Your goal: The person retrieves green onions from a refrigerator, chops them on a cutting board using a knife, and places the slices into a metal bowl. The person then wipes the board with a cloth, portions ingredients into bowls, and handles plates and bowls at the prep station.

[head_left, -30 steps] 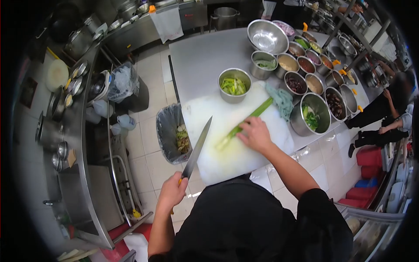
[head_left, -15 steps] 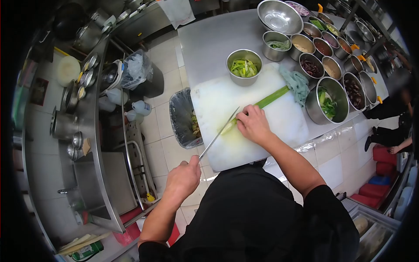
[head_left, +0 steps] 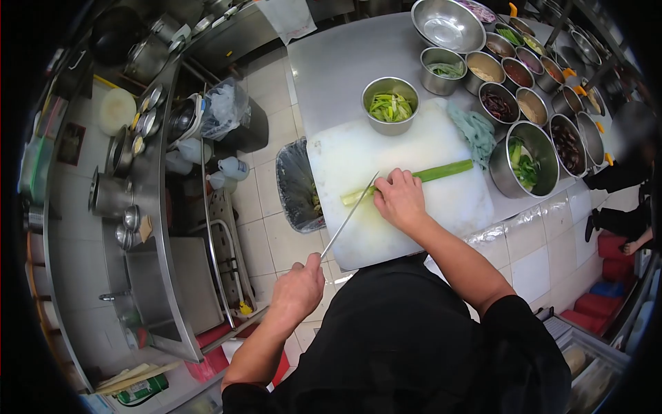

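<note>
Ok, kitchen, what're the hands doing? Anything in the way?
Left hand grips knife. Right hand holds green stalk on board, blade across its pale end. Cloth near its green tip.

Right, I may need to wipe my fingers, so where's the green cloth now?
In the head view, the green cloth lies at the cutting board's far right corner, just left of the deep pot of leafy greens.
</note>
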Motion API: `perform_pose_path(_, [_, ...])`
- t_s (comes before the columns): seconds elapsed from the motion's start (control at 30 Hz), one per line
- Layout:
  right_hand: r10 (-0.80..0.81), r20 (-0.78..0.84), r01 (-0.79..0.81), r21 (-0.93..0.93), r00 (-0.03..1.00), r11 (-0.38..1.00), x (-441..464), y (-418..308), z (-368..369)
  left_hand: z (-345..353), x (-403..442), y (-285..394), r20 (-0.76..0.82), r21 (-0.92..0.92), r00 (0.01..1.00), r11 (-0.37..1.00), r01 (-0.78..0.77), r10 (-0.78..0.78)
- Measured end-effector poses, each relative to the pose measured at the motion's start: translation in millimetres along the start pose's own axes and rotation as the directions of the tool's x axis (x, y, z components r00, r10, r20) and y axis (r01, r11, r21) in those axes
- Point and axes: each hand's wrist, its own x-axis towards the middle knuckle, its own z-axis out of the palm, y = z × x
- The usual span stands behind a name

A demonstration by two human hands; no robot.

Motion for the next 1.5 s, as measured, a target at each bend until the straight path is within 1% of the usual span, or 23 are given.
perform_pose_path(0.07, [0.015,0.007,-0.015,-0.015,1.0,1.0,1,-1,1,6,0,2,0.037,-0.029,0.999,0.999,0.029,-0.028])
perform_pose_path(0.13, [0.027,0.01,-0.027,-0.027,1.0,0.999,1,-2,3,27,10,4,0.095,-0.069,0.993,0.994,0.081,-0.074])
perform_pose_path(0.27, [-0.018,-0.028,0.017,-0.013,0.999,1.0,-4,0,2,38,38,12,0.105,-0.239,0.994,0.969,0.055,-0.031])
perform_pose_path(0.37, [-0.033,-0.041,0.033,0.006,0.999,0.999,-2,0,1,29,41,-6,0.068,-0.323,0.997,0.944,0.06,-0.041])
perform_pose_path(0.43, [-0.03,-0.032,0.031,0.018,0.999,0.999,-3,1,-1,43,57,-42,-0.018,-0.349,0.996,0.934,0.074,-0.086])
perform_pose_path(0.47, [-0.066,-0.021,0.067,0.073,0.998,0.995,-4,2,-1,48,62,-57,-0.058,-0.362,0.993,0.929,0.079,-0.107])
perform_pose_path(0.53, [-0.138,-0.006,0.137,0.182,0.99,0.974,-2,6,1,26,64,-64,-0.111,-0.355,0.978,0.926,0.127,-0.176])
perform_pose_path(0.57, [-0.172,-0.038,0.176,0.207,0.984,0.962,-1,9,-2,15,63,-62,-0.138,-0.353,0.968,0.924,0.149,-0.209])
perform_pose_path(0.63, [-0.235,-0.103,0.254,0.252,0.966,0.934,-2,14,-11,0,52,-52,-0.15,-0.32,0.977,0.942,0.097,-0.151])
perform_pose_path(0.67, [-0.178,-0.09,0.193,0.204,0.98,0.96,-1,20,-14,-2,50,-49,-0.155,-0.306,0.98,0.949,0.073,-0.125])
perform_pose_path(0.73, [-0.061,-0.069,0.068,0.108,0.996,0.992,-2,28,-18,12,47,-45,-0.104,-0.208,0.993,0.978,0.027,-0.049])
perform_pose_path(0.77, [-0.058,-0.061,0.063,0.085,0.996,0.994,-2,28,-16,18,45,-44,-0.078,-0.157,0.997,0.988,0.002,-0.014])
perform_pose_path(0.83, [-0.053,-0.047,0.055,0.041,0.997,0.998,1,25,-8,20,42,-41,-0.093,-0.142,0.996,0.99,-0.014,0.001])
perform_pose_path(0.97, [-0.061,0.01,0.061,0.032,0.998,0.998,2,8,0,-5,24,-28,-0.073,-0.052,0.996,0.997,-0.052,0.048])
perform_pose_path(1.07, [-0.066,0.011,0.065,0.035,0.998,0.997,3,5,2,-15,14,-24,-0.021,0.01,1.0,1.0,-0.021,0.021])
perform_pose_path(1.17, [-0.067,0.016,0.067,0.022,0.998,0.997,4,6,1,-17,13,-24,-0.008,0.049,1.0,0.999,0.006,-0.006])
perform_pose_path(1.27, [-0.078,0.01,0.078,0.016,0.997,0.997,3,6,1,9,48,-31,0.047,-0.011,0.999,1.0,-0.009,0.009])
perform_pose_path(1.37, [-0.085,-0.009,0.086,0.03,0.996,0.996,3,3,6,8,74,-25,0.002,-0.075,0.995,0.992,-0.099,0.099])
perform_pose_path(1.5, [-0.081,-0.036,0.082,0.034,0.996,0.996,5,-3,8,-18,57,-15,0.048,-0.017,0.997,0.998,-0.055,0.055])
